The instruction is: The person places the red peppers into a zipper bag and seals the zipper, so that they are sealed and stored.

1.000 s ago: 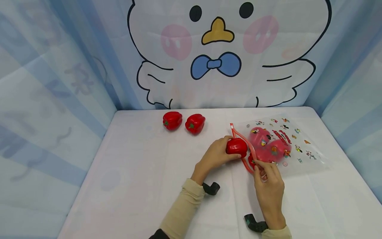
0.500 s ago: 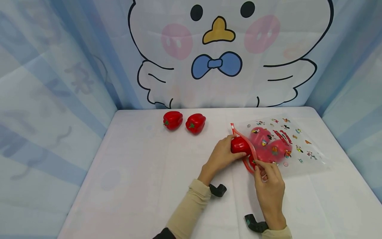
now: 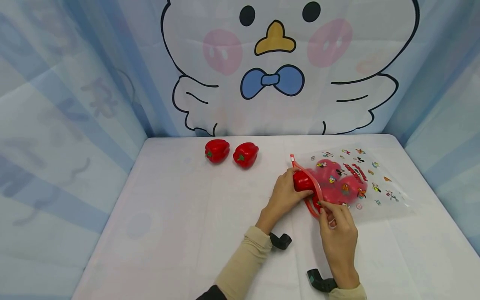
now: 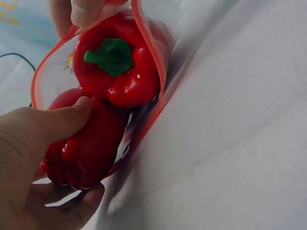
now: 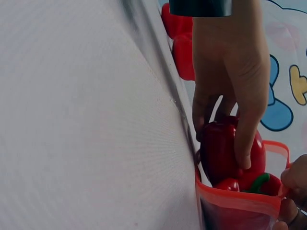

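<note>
Pepper [image 3: 302, 182] at mouth of clear bag [image 3: 386, 210], partly inside red rim [image 5: 235, 196], touching second pepper [image 4: 127, 82] there. Left hand [image 3: 283, 196]: fingers curled round pepper, thumb on top. Right hand [image 3: 339, 231]: thumb and fingers pinching rim. Advice: hold rim raised so mouth gapes; slide pepper in beside neighbour's stem, not against it; let go only past rim. Two more peppers [image 3: 245, 155] well apart, on table [image 3: 180, 216].

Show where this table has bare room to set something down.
Widest: the table's left side, bordered by loose red bell peppers and left sleeve. Another: right of the right hand, nearer than the cartoon-print bag. Crowded: the bag's mouth, with the left hand, its bell pepper and the right hand.
</note>
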Motion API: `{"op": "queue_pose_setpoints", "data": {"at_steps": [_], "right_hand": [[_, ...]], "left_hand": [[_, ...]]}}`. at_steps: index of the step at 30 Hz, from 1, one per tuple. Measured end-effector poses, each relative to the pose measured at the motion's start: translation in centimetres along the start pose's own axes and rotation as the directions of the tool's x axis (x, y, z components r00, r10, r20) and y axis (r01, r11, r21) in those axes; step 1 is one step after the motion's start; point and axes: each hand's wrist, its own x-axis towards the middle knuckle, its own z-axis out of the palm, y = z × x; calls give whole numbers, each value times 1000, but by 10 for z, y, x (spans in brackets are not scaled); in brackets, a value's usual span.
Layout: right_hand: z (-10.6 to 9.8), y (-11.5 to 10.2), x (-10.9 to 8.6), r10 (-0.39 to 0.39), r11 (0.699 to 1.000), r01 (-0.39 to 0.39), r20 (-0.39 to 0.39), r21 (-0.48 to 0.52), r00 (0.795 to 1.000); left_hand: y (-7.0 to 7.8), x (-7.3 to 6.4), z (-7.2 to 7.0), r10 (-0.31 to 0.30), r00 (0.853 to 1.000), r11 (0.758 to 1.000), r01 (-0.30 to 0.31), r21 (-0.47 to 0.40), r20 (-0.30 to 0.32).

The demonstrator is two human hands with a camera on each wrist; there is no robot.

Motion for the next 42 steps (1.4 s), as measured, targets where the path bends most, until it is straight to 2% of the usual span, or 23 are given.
{"op": "queue_pose_setpoints", "data": {"at_steps": [5, 15, 20, 25, 30, 38, 42], "right_hand": [[0, 0, 0, -3, 1000, 3, -1, -1, 1000], [1, 0, 1, -9, 1000, 9, 2, 1, 1000], [1, 0, 1, -21, 1000, 21, -5, 10, 1000], [1, 0, 1, -23, 1000, 23, -7, 15, 1000], [0, 0, 2, -18, 1000, 18, -7, 2, 1000], [0, -1, 2, -21, 1000, 21, -12, 10, 1000], [0, 0, 3, -23, 1000, 23, -16, 18, 1000]], "left_hand": [[2, -1, -1, -5, 1000, 1000, 5, -24, 3], [1, -3, -7, 11, 995, 994, 0, -107, 103], [-1, -2, -9, 37, 988, 988, -14, -154, 150], [-3, -2, -10, 36, 985, 979, 0, -206, 170], [-1, -4, -6, 17, 991, 970, 15, -243, 131], [1, -5, 10, 6, 1000, 943, -9, -332, -10], [2, -6, 13, 15, 1000, 933, -23, -359, -25]]}}
